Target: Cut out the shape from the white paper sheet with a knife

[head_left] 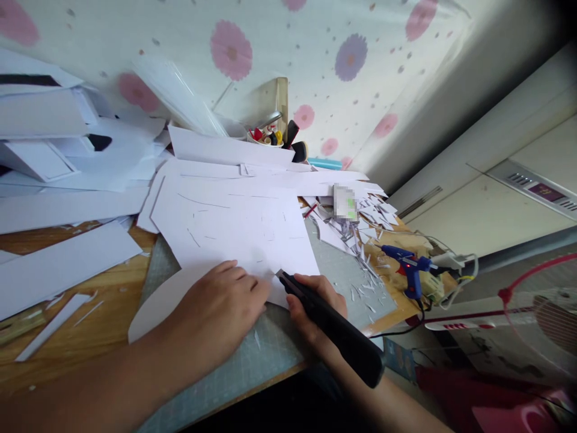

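My left hand [216, 307] lies flat, palm down, on a large white sheet [234, 228] that rests on a grey-green cutting mat [342, 270]. My right hand [315, 300] grips a black utility knife [333, 328], its tip touching the sheet's near edge just right of my left fingertips. A rounded white paper piece [155, 304] sticks out under my left hand.
White paper sheets and strips [58, 264] cover the wooden table [90, 337]. Paper scraps [365, 216] lie at the right. A blue glue gun [412, 270] with a red light rests near the table's right edge. A cup of tools [270, 137] stands by the floral wall.
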`<state>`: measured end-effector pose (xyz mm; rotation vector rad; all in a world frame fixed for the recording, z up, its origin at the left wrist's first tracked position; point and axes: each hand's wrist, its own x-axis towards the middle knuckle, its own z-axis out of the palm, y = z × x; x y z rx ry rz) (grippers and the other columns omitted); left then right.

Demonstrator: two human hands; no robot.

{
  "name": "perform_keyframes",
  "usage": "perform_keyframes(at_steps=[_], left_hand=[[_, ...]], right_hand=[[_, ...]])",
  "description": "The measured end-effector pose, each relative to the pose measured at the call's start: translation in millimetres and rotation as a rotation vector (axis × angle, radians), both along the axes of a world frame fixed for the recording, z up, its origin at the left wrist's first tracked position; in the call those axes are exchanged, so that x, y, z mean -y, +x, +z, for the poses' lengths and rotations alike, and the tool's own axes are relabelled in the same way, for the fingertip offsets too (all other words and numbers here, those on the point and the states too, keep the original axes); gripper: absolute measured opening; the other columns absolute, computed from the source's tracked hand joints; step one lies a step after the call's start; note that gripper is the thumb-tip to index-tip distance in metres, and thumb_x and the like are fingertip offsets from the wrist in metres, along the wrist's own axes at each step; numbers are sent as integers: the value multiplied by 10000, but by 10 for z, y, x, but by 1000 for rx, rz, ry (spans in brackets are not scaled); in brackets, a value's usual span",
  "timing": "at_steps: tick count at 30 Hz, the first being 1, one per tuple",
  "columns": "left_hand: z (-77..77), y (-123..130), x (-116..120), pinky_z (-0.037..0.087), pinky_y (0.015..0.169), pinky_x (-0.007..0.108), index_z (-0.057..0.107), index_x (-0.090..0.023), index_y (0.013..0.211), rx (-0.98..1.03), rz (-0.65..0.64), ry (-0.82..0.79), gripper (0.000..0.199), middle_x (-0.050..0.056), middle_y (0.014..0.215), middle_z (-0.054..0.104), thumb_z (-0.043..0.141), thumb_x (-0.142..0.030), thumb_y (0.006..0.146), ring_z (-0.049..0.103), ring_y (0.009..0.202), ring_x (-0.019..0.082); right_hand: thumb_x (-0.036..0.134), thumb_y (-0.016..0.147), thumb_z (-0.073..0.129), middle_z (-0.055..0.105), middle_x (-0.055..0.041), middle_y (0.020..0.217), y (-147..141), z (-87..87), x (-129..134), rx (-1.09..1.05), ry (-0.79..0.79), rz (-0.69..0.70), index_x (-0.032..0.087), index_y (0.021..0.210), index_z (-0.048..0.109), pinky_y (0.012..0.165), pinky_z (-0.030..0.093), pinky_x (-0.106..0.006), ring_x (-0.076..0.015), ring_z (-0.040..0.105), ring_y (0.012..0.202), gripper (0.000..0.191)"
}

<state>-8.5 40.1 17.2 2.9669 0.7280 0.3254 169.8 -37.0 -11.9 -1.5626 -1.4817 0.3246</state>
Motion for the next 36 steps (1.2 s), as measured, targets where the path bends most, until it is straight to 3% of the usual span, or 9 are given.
perform_keyframes(at_steps=[6,10,15,21,26,36], left_hand=[[-106,-26,-119,541,870,414,630,-147,992,42,-4,-52,181,104,1071,693,567,-91,832,612,1080,278],[-159,-44,-145,532,932,396,619,-128,1087,43,-2,-76,273,107,1122,698,517,-50,846,601,1155,261],[-179,-49,-161,522,953,384,629,-148,1084,19,26,-101,303,102,1143,700,448,-36,869,609,1169,242],[-199,-48,-153,504,980,403,616,-132,1143,10,53,-138,316,144,1213,672,437,-64,892,592,1198,256],[-195,-46,-155,507,973,402,640,-144,1111,22,79,-177,286,165,1229,660,466,-91,891,580,1210,282],[-163,-8,-144,527,923,407,645,-157,1036,6,87,-202,278,140,1134,704,480,-32,851,582,1207,299]], right_hand=[[295,802,645,694,-11,679,17,-13,9,15,-6,26,234,996,577,454,497,-249,-165,651,539,214],[296,805,664,691,-10,681,17,-94,19,28,8,58,236,1027,580,448,492,-236,-153,644,524,246],[265,820,657,667,4,644,-17,-59,6,67,33,80,207,1032,581,461,481,-216,-119,596,469,233],[217,808,641,705,-53,739,-17,68,1,191,85,133,173,1023,608,531,504,-238,-150,650,579,222],[172,785,632,674,-41,651,-64,93,21,275,135,141,135,976,620,494,461,-224,-133,607,505,195],[182,763,614,610,-9,578,-151,145,176,254,77,135,129,911,615,462,397,-215,-105,531,451,157]])
